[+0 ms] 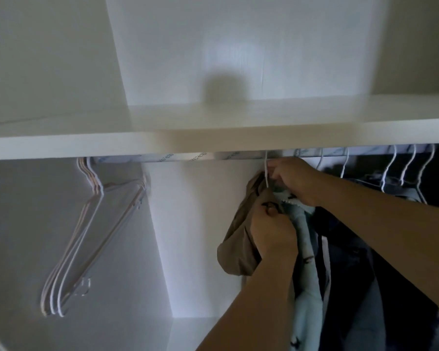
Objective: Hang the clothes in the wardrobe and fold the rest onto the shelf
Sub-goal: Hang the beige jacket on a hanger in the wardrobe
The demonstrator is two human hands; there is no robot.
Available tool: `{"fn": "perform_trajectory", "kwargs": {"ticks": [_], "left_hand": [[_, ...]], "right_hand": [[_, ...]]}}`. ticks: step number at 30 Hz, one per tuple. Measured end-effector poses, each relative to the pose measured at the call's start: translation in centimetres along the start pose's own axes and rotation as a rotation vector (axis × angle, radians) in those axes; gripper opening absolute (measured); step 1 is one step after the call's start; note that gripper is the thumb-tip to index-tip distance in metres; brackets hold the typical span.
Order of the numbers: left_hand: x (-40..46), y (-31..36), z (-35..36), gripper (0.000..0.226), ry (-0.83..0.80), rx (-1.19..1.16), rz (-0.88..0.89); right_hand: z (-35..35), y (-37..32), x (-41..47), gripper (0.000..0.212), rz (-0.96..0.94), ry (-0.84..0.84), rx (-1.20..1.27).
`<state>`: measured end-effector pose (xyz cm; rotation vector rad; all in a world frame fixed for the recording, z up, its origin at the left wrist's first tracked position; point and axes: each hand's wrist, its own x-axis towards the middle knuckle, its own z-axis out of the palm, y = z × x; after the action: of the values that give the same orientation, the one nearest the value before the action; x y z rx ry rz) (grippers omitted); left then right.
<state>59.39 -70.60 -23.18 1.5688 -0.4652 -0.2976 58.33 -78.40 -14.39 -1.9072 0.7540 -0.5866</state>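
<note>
Brown cloth of a garment [235, 252] is hanging from a white hanger [266, 171] on the rail [178, 157] under the shelf [86, 148]. My right hand [293, 179] is pinching the hanger's neck with curled fingers. My left hand [270, 233] is gripping the garment's collar, beside a light blue garment [306, 287]. Empty hangers [86, 231] are hanging far to the left, dark clothes [390, 249] to the right.

I am looking into a home wardrobe: a white shelf [213, 145] over a rail [162, 158], spare hangers [86, 236] left, hung clothes [365, 249] right.
</note>
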Motion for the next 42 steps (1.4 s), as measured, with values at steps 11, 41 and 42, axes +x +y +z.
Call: {"fn": "perform_trajectory", "kwargs": {"ticks": [11, 41, 42], "left_hand": [[-1.0, -2.5, 0.9, 0.018, -0.056, 0.248, -0.002], [-21.8, 16.0, -7.1, 0.036, -0.607, 1.115, 0.809], [-21.8, 16.7, -6.9, 0.037, -0.628, 1.112, 0.833]], "right_hand": [[-1.3, 3.4, -0.3, 0.032, 0.056, 0.060, 0.021], [-16.0, -3.4, -37.9, 0.032, 0.125, 0.178, -0.610], [-16.3, -3.9, -38.5, 0.038, 0.137, 0.192, -0.628]]}}
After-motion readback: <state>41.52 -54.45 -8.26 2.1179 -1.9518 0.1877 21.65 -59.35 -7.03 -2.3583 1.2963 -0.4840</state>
